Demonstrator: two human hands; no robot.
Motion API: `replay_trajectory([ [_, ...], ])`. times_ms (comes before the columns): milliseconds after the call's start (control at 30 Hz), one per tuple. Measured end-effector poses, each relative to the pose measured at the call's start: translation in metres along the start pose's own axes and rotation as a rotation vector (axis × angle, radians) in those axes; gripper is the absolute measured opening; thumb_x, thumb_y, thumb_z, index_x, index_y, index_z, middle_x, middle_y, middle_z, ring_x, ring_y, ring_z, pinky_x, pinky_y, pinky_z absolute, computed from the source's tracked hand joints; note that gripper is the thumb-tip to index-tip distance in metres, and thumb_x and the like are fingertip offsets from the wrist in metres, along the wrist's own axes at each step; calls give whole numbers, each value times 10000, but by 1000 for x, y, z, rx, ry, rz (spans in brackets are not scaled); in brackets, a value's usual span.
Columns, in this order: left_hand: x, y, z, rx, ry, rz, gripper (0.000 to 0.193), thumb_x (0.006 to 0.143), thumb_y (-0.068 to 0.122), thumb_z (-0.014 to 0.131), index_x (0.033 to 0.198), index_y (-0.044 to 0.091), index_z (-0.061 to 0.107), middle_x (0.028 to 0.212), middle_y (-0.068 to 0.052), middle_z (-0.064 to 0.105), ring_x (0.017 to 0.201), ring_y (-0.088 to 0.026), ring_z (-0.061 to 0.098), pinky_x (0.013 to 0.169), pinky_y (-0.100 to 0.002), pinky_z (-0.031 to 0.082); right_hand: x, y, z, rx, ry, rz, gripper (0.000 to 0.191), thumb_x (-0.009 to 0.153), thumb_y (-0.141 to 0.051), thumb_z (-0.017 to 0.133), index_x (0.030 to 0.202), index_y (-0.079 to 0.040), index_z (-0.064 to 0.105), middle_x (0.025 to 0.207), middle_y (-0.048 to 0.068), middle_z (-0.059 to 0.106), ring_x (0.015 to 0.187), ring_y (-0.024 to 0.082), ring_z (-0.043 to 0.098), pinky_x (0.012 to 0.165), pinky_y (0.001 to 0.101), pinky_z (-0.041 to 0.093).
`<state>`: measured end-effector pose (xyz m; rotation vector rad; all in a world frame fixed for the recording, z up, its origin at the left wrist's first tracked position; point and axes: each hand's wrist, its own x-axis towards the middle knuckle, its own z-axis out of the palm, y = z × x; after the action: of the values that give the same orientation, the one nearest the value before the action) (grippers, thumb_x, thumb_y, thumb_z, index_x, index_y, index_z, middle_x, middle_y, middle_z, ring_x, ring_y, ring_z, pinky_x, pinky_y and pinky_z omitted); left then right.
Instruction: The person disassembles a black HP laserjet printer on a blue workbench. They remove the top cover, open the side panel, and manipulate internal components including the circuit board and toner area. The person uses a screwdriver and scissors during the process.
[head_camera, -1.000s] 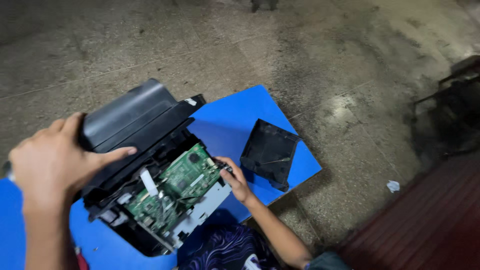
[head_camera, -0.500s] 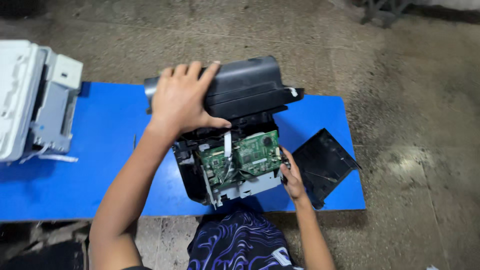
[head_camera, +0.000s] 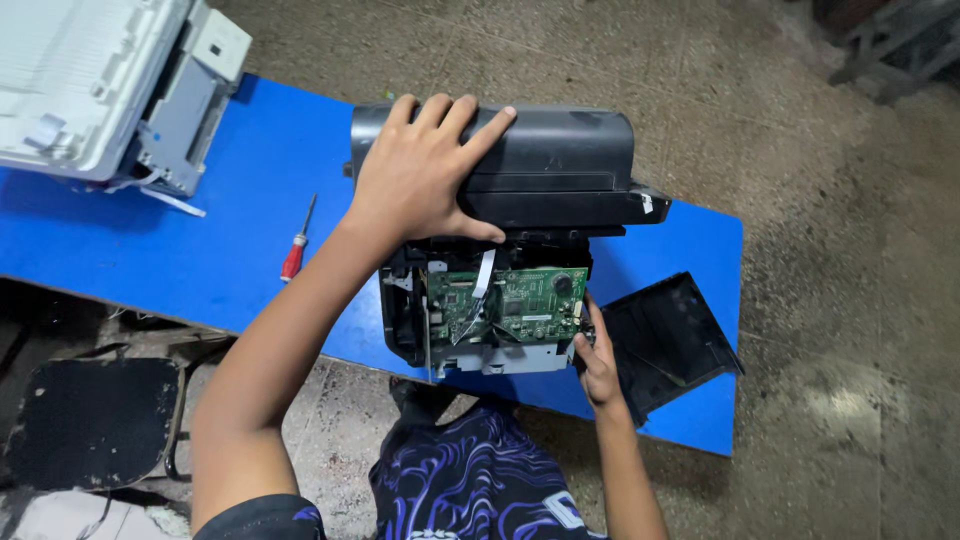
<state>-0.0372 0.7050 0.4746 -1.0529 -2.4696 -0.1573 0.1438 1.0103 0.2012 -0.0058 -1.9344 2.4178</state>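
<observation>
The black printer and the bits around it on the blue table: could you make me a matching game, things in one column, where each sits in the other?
Things:
1. black printer
2. screwdriver
3. black cover panel
4. white printer

Places:
A. far left end of the blue table
B. lying flat at the table's right end
C. under the left hand, with the right hand at its circuit board's edge
D. between the two printers

Pairs: 1-C, 2-D, 3-B, 4-A
</observation>
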Motion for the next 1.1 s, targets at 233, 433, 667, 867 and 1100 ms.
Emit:
replay_trajectory([
  [233,35,-33,11,8,56,-1,1292,529,906,762,1502,98,496,1331,-199,570,1226,-372,539,1034,-525,383,49,-24,19,120,9,-56,849,968,-362,671,1612,14,265,1596,150,408,1473,259,399,1216,394,290],
  [433,69,-55,16,6,72,3,1288,533,899,782,1504,101,502,1324,-199,576,1231,-377,538,1038,-530,379,67,-82,58,-766,392,-773,603,1047,-318,764,1496,-42,470,1441,151,442,1319,272,499,1132,369,468],
  [667,116,-86,23,5,63,-4,1282,531,878,802,1499,93,502,1305,-195,580,1221,-378,539,1039,-525,379,128,-142,108,-1066,76,-740,215,816,-142,838,1000,-45,784,961,83,708,891,256,643,815,396,422],
  [867,161,-114,30,-24,47,-15,1279,528,873,810,1492,93,500,1296,-191,579,1216,-367,541,1043,-520,377,160,-160,76,-482,-97,-450,81,850,-20,760,912,6,717,938,95,725,889,191,708,819,311,547],
  [1100,219,-153,44,-24,49,-26,1286,520,877,805,1487,87,496,1282,-190,581,1200,-365,542,1029,-511,385,227,-191,61,-614,68,-569,140,832,8,756,958,44,707,988,144,721,893,220,695,796,305,548],
])
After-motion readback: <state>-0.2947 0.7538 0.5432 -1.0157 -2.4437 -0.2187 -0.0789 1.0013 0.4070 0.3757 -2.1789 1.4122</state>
